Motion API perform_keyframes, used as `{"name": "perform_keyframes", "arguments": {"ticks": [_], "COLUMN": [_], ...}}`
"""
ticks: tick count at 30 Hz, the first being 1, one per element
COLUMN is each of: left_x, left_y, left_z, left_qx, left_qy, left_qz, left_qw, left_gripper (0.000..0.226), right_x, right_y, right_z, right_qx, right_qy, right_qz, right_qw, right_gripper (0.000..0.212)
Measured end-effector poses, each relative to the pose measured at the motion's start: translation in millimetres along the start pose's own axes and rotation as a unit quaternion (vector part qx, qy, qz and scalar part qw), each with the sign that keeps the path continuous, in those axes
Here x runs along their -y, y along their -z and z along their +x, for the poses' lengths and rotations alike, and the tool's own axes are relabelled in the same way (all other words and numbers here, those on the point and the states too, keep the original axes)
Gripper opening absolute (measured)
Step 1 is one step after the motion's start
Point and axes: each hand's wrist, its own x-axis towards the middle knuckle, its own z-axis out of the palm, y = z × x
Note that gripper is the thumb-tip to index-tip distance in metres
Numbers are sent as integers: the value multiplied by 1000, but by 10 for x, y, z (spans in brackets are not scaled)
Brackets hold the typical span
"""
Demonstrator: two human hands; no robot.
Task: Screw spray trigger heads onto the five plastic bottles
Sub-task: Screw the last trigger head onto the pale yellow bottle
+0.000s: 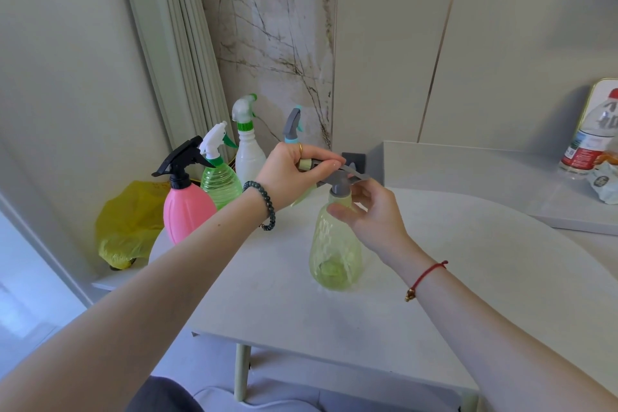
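Observation:
A translucent yellow-green bottle stands upright on the white table. A grey spray trigger head sits on its neck. My left hand pinches the head's nozzle end from above. My right hand wraps its fingers around the bottle's neck and collar. At the back left stand a pink bottle with a black head, a green bottle with a white head, a white bottle with a white and green head, and a grey and teal head whose bottle is hidden behind my left hand.
A yellow plastic bag lies on a low ledge to the left of the table. A water bottle and a wrapped item rest on the grey counter at right. A grey wall hook is behind the hands.

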Motion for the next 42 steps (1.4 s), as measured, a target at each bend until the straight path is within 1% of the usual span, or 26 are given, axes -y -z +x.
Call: {"name": "perform_keyframes", "arguments": {"ticks": [2,4,7,9,11,13,15,17,20,22,25,27,28,30,32,33,34,35,37,38,40,42], "left_x": [-1,-1,2,8,15,19,17,17,25,27,21,19,21,27,38,41,41,39,33,28,19,29], "left_y": [3,1,5,8,4,0,0,0,4,0,-3,6,8,5,1,1,1,2,4,4,3,7], "left_z": [3,2,4,10,15,12,10,13,18,21,16,18,18,19,21,21,23,24,28,27,24,27], "left_qx": [2,5,8,7,5,6,8,10,12,13,14,13,12,14,15,15,15,16,18,20,23,23], "left_qy": [0,0,2,1,0,0,-2,-3,-2,-5,-12,-9,-7,-6,-6,-6,-5,-4,-2,-2,1,6], "left_qz": [-1,-1,-7,-8,-11,-12,-8,-5,-8,-7,-7,-9,-10,-9,-11,-12,-12,-12,-11,-9,-8,-8], "left_qw": [1000,1000,1000,1000,1000,1000,1000,1000,1000,1000,1000,1000,1000,1000,1000,1000,1000,1000,1000,1000,1000,1000], "left_gripper": [17,16,17,18,20,21,21,20,20,21,24,23,23,24,24,23,22,21,21,20,20,20], "right_x": [2,-2,1,-11,-19,4,25,27,37,42,52,83,85,79,75,73,67,68,84,89,91,70], "right_y": [-52,-56,3,37,33,-30,-90,-84,21,84,36,-34,-42,-2,70,99,113,110,70,51,32,62], "right_z": [16,20,-9,-20,-2,26,35,17,-35,-37,13,30,32,17,-10,-20,-22,-18,-1,5,3,-6], "right_qx": [-25,-19,50,68,34,-9,-21,0,76,83,16,-8,-4,42,93,102,93,71,17,6,31,75], "right_qy": [-2,-5,-14,-17,-20,-16,-9,-18,-34,-33,-15,-7,-7,-12,-18,-23,-24,-21,-14,-13,-21,-45], "right_qz": [-39,-46,14,53,44,2,-27,-21,59,80,13,-12,-12,3,50,81,93,82,33,21,25,68], "right_qw": [999,999,999,996,998,1000,999,1000,995,993,1000,1000,1000,999,994,991,991,994,999,1000,999,994], "right_gripper": [37,36,30,27,29,34,36,34,26,32,50,56,55,52,48,46,45,45,52,56,61,63]}}
